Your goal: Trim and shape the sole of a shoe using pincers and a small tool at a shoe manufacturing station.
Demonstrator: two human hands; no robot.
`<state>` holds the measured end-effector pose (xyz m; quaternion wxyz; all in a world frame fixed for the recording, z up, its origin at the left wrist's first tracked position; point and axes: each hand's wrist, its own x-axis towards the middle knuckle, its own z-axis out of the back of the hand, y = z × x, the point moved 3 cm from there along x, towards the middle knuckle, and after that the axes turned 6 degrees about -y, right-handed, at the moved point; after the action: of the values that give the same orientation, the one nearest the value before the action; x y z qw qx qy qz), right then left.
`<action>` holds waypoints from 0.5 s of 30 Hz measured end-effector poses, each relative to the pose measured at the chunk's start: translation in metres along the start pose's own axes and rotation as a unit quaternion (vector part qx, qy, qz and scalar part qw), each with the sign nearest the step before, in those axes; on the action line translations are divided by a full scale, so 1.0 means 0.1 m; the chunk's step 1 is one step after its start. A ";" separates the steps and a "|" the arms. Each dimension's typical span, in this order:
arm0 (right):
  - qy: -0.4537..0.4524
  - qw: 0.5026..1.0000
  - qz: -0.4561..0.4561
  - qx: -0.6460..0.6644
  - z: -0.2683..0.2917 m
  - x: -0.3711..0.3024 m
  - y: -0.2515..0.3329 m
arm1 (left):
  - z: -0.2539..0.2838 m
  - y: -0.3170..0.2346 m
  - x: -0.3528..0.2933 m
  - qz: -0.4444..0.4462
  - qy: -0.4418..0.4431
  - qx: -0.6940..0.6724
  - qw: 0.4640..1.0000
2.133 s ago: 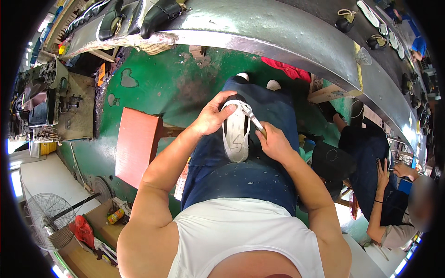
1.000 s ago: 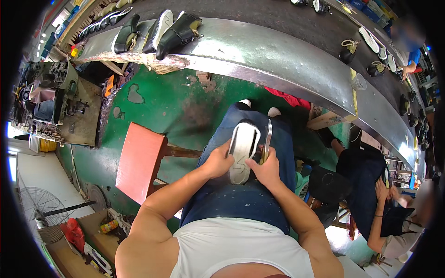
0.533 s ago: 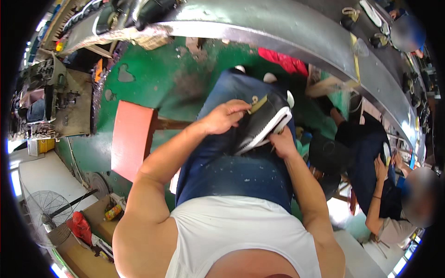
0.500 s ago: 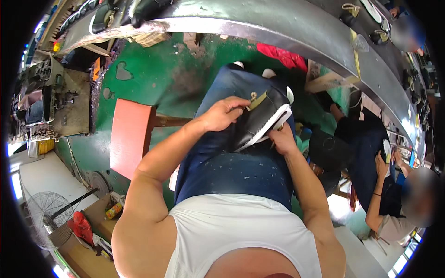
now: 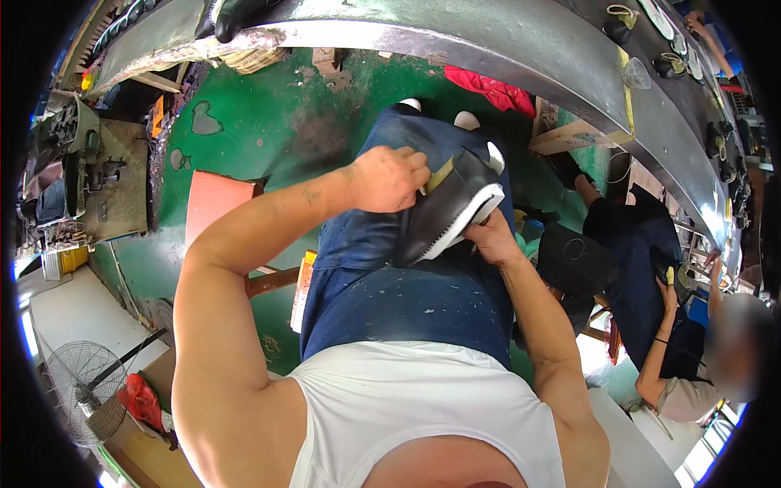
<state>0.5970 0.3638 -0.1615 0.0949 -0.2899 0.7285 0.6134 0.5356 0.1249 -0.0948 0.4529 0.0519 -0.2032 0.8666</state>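
A black shoe (image 5: pixel 443 199) with a white stitched sole edge and a tan lining lies tilted on its side above my lap. My right hand (image 5: pixel 490 237) grips it from the right, the thumb at the white sole and the other fingers hidden underneath. Close by the shoe's tan opening, my left hand (image 5: pixel 389 179) is closed, knuckles up. Whatever its fingers hold is hidden from this angle. Blue jeans (image 5: pixel 415 305) cover my legs under the shoe.
A long metal bench (image 5: pixel 455 41) curves across the far side, with dark shoes (image 5: pixel 228 20) on it. A reddish seat (image 5: pixel 220 203) stands to my left. Another person (image 5: pixel 683 390) sits at the right, and a fan (image 5: pixel 81 386) stands at the lower left.
My left hand has curled from a pinch at the shoe's opening into a closed fist, its elbow swinging out to the left. My right hand still holds the shoe, which has shifted slightly.
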 end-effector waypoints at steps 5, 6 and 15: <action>-0.023 0.999 0.025 0.000 -0.07 -0.03 0.02 | -0.10 0.84 -0.13 0.341 0.052 -0.008 0.939; -0.045 0.998 0.025 -0.018 -0.08 0.00 0.03 | -0.17 0.89 -0.15 0.340 0.052 -0.007 0.939; -0.113 0.991 -0.045 -0.053 0.04 -0.06 0.24 | -0.62 -0.63 -0.28 0.442 -0.019 -0.342 0.829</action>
<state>0.5877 0.3716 -0.1392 0.1888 -0.2554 0.6660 0.6749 0.6085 0.1597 -0.1397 0.0058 -0.1854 -0.4966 0.8480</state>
